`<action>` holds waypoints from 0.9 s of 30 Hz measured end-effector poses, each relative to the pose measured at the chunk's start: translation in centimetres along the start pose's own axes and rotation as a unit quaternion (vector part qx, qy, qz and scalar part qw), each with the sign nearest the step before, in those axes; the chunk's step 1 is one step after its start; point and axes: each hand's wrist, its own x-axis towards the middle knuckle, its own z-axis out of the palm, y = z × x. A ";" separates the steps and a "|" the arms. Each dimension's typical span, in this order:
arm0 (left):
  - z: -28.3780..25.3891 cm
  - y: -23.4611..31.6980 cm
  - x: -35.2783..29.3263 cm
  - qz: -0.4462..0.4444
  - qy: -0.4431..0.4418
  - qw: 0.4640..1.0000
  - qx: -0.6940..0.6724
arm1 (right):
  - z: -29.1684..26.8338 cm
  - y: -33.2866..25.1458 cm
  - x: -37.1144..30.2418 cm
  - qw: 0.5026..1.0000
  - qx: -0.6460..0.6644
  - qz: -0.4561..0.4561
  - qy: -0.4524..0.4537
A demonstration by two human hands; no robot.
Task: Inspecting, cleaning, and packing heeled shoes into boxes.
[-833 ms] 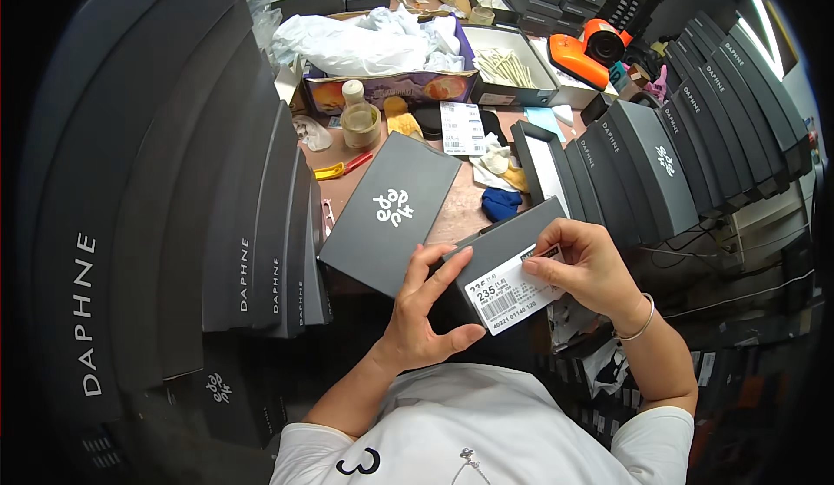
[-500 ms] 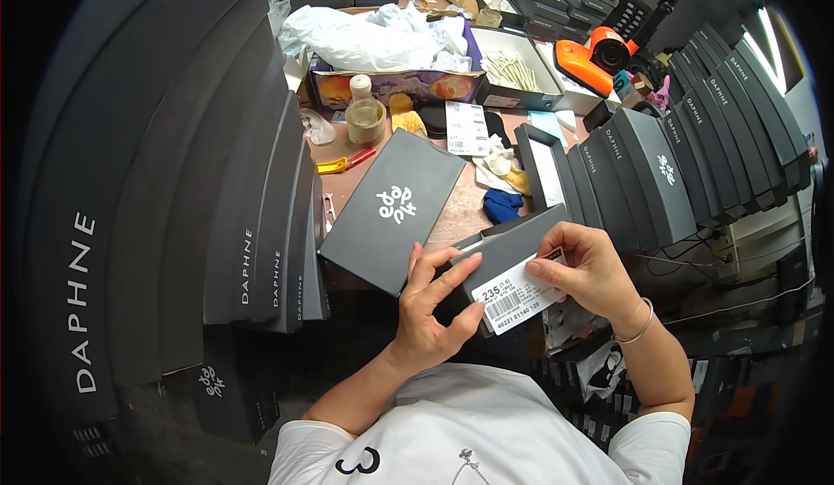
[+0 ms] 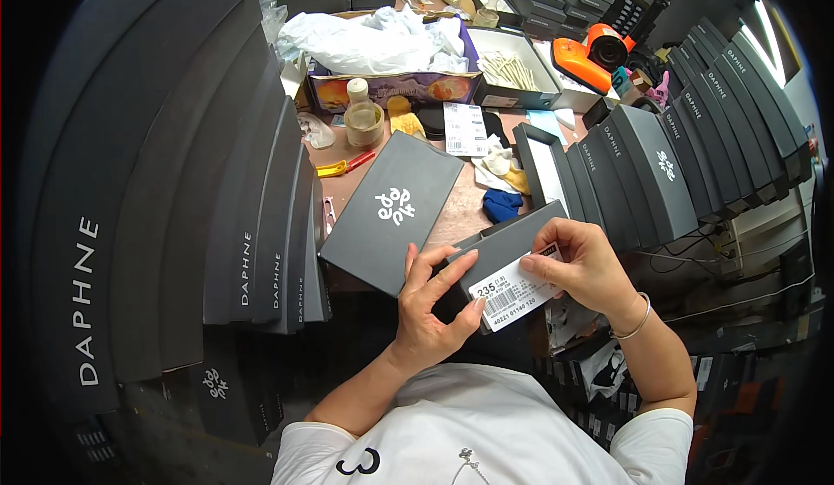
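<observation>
A dark grey shoe box (image 3: 508, 240) is in front of me at the table's near edge, one side turned toward me. Across that side lies a white barcode label (image 3: 514, 298). My right hand (image 3: 584, 270) pinches the label's right end between thumb and fingers. With its fingers over the box's left end, my left hand (image 3: 427, 310) holds the box, its thumb on the label's left edge. Just beyond that hand, a flat grey box lid (image 3: 360, 233) with white lettering lies aslant on the table. Whether the label is fully stuck down, I cannot tell.
Tall stacks of grey shoe boxes (image 3: 234, 224) rise on the left, and more boxes (image 3: 647, 168) line the right. Farther back are a glue jar (image 3: 363, 123), a sheet of labels (image 3: 465, 129), a blue cloth (image 3: 501, 205), a carton (image 3: 395, 85) and an orange device (image 3: 584, 66).
My right hand has shifted slightly left and up along the label, still pinching it. My left hand stays nearly where it was. At the far end, another person's hands have come more into view.
</observation>
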 end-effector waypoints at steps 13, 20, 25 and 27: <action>0.1 -0.1 0.1 -0.002 0.002 1.000 -0.008 | 0.1 -0.1 0.1 1.000 -0.012 0.008 0.001; 0.1 -0.1 0.1 -0.004 0.001 1.000 -0.006 | 0.2 -0.1 0.1 1.000 -0.012 -0.002 0.012; 0.1 0.0 0.1 -0.003 -0.001 1.000 -0.009 | 0.1 0.2 0.2 1.000 0.002 -0.003 0.017; 0.0 0.0 0.1 -0.003 -0.002 1.000 -0.009 | 0.2 0.1 0.2 1.000 0.012 -0.008 0.019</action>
